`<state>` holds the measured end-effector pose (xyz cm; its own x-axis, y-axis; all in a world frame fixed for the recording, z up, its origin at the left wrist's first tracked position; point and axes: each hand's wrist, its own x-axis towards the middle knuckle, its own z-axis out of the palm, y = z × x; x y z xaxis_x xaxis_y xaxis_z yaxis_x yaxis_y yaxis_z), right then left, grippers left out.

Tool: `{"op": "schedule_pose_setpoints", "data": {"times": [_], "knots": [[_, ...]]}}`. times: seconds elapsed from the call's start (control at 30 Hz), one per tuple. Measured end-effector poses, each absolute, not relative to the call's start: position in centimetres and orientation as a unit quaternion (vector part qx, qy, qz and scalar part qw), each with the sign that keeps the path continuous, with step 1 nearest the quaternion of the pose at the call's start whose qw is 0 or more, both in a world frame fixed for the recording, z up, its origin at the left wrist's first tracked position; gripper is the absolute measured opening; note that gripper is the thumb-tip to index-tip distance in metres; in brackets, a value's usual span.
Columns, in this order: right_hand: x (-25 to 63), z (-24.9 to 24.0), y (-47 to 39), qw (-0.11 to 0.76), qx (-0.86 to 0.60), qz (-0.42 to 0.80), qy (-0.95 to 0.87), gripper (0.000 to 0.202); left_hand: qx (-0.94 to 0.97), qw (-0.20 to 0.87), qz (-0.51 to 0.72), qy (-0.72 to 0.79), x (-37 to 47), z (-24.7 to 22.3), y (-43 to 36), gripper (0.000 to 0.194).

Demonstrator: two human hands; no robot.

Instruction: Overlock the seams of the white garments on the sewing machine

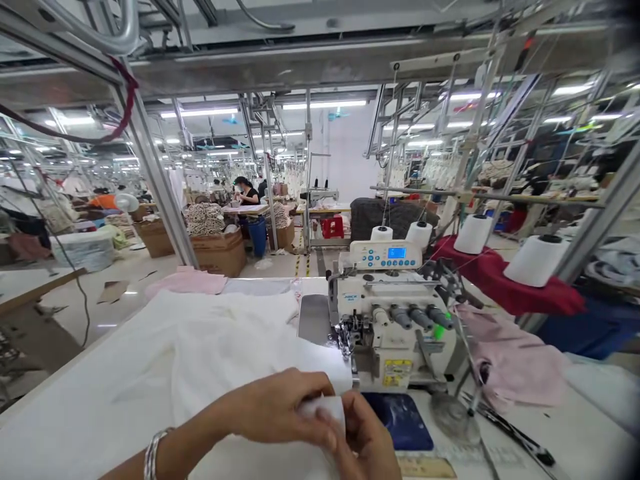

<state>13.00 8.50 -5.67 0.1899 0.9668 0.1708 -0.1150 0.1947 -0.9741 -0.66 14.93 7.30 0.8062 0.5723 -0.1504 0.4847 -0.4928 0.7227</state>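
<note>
My left hand (277, 410) and my right hand (367, 440) meet low in the head view, both pinching a small piece of white fabric (327, 407) between their fingers. A silver bracelet (153, 453) sits on my left wrist. A large cream-white cloth (200, 353) lies spread on the table under and behind my hands. Just beyond my hands stands a white overlock sewing machine (395, 320), its needle and presser foot (350, 337) a short way past my fingertips.
White thread cones (537, 260) stand behind the machine on a rack draped in red cloth (505, 280). Pink fabric (515, 360) lies to the right, more pink fabric (187, 281) at the table's far edge. A blue mat (403, 420) lies by the machine. Another person (245, 193) works at a distant table beside cardboard boxes (220, 250).
</note>
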Motion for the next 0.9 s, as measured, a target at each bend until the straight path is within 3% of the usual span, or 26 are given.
{"op": "schedule_pose_setpoints", "data": {"times": [0.1,0.23,0.47,0.6,0.9], "knots": [[12.3,-4.5,8.6,0.654,-0.416,0.521,-0.358,0.041,0.838,0.407,0.113,0.345,-0.3,7.2,15.6,0.023],[11.6,-3.8,8.2,0.665,-0.388,0.546,-0.331,0.048,0.84,0.385,0.191,0.331,0.8,7.5,16.0,0.022],[13.6,-5.4,8.3,0.64,-0.498,0.502,-0.301,0.042,0.926,0.151,0.21,0.276,3.8,5.2,18.6,0.014],[14.2,-7.3,9.0,0.651,-0.523,0.441,-0.327,0.036,0.89,0.185,0.257,0.329,4.2,3.2,19.5,0.008],[15.3,-5.8,9.6,0.599,-0.527,0.526,-0.293,0.046,0.839,0.288,0.261,0.382,4.8,2.6,20.5,0.007]]}}
